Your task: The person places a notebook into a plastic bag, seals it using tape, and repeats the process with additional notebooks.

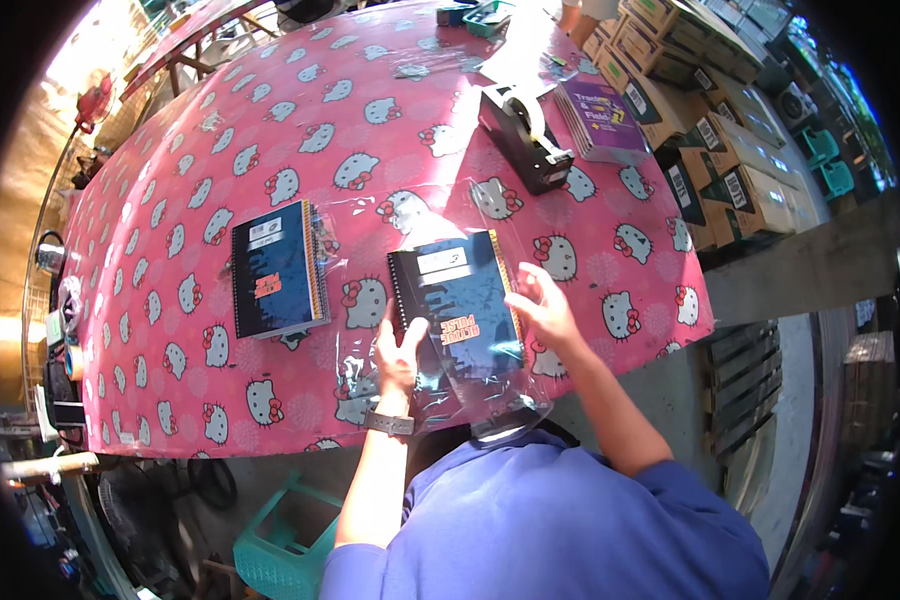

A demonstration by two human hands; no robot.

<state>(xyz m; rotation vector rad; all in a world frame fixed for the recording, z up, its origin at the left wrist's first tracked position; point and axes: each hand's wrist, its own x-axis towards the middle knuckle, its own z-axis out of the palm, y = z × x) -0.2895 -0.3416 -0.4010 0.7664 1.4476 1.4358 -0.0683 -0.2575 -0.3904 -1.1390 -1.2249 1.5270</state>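
- Pink-covered table [135, 350]: notebook stack [280, 270] lies L, apart from hands.
- Blue spiral notebook [457, 300]: btwn hands at near edge, long axis approx. front-to-back; can't tell if inside clear film [470, 395].
- L hand [398, 358]: nearer, pinching spiral side, thumb on cover.
- R hand [552, 318]: just beside R edge, fingers spread, slightly curled, nothing gripped; contact unclear.

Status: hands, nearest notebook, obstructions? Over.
Left hand on blue notebook; right hand at its edge, contact unclear. Clear plastic past lower edge. Tape dispenser farther off.
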